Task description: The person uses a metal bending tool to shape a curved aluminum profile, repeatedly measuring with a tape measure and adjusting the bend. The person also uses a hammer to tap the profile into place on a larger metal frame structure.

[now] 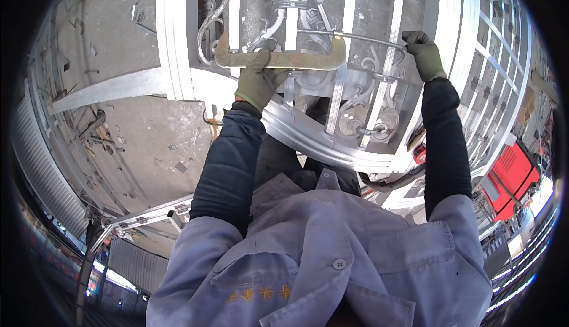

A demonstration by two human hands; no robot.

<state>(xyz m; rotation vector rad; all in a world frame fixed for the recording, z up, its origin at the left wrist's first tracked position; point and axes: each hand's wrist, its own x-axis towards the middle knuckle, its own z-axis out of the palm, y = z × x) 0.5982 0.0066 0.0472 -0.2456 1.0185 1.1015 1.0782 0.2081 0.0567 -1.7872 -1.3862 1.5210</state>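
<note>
A large brass-coloured C-clamp lies across the bars of a silver metal gate panel with scrolled ornaments. Gloved in olive green, my left hand is closed on the clamp's frame near its left end. The clamp's long threaded screw runs out to the right through the frame's end. At the outer end of that screw, my right hand, in a matching glove, has its fingers pinched round the tip. Whether the clamp's jaws touch the bars cannot be made out.
Bright metal rails border the panel on the left. A barred frame stands to the right, with a red machine beyond it. Scraps lie on the concrete floor. A corrugated sheet is at the far left.
</note>
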